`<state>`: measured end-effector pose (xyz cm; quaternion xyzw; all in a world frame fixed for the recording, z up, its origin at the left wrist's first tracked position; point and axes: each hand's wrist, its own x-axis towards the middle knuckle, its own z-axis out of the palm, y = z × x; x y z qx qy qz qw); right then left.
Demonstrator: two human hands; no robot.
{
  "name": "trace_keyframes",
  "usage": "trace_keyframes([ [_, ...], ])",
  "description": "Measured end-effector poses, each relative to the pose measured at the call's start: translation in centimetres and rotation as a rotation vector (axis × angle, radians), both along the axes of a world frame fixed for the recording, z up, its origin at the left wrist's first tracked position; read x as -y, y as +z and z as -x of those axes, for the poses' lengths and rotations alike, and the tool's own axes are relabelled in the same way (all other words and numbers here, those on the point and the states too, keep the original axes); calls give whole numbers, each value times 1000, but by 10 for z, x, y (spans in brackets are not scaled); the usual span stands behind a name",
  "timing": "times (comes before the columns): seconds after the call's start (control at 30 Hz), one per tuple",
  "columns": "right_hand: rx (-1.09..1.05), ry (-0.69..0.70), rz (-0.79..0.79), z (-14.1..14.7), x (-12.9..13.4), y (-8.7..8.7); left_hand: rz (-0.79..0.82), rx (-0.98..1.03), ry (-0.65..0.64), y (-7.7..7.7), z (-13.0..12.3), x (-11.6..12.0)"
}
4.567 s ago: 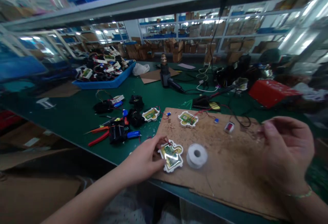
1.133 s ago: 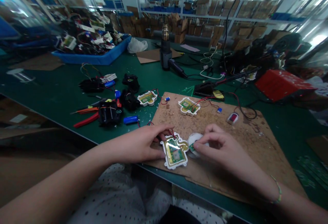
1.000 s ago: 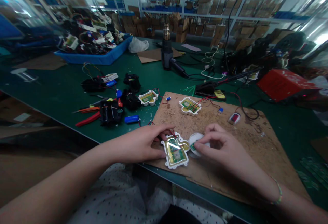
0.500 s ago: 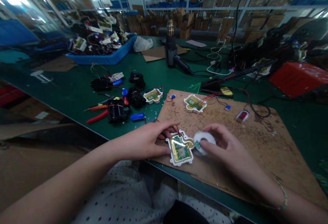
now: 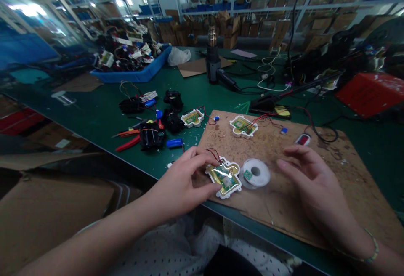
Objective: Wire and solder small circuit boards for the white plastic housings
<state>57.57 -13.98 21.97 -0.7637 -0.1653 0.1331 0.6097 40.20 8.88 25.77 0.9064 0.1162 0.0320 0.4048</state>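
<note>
My left hand (image 5: 192, 175) grips the left side of a white-rimmed casing (image 5: 225, 178) with a green circuit board under a glossy fill; red and black wires rise from its top. Just right of the casing, a white spool (image 5: 256, 174) lies on the brown board (image 5: 315, 192), with a small green circuit piece (image 5: 248, 175) on its left part. My right hand (image 5: 311, 175) hovers to the right of the spool, fingers apart and holding nothing. A similar wired casing (image 5: 243, 126) lies further back on the board.
Left on the green table (image 5: 104, 116) are red-handled pliers (image 5: 128, 142), black bundles, a blue cylinder (image 5: 174, 143) and another casing (image 5: 192, 118). Behind stand a heat gun (image 5: 213, 63) and a blue bin (image 5: 135, 74) full of parts. A red box (image 5: 372, 93) is at right.
My right hand has let go of the spool and small circuit piece and moved away to the right. My left hand stays at the casing, which has turned slightly.
</note>
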Motion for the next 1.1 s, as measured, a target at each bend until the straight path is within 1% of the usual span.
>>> trace_keyframes([
  [0.13,14,-81,-32,-1,9,-6,98,-37,38,-10,-4,8],
  [0.23,-3,-91,-52,-3,10,-10,155,-41,68,-18,-8,12],
  [0.3,-12,-83,-57,-3,10,-11,157,-11,64,-21,-10,14],
  [0.53,-15,-70,-48,-2,10,-12,151,114,42,-21,-16,15],
  [0.67,-31,-65,-48,-2,9,-13,86,172,-3,-21,-20,13],
  [0.77,-31,-55,-40,-1,9,-13,71,184,-48,-20,-23,16],
  [0.87,5,-3,-15,1,9,-12,35,182,-56,-20,-26,20],
  [0.93,80,77,20,5,9,-10,20,191,-49,-21,-27,23],
  [1.1,456,320,138,14,8,-2,26,239,-43,-24,-26,28],
])
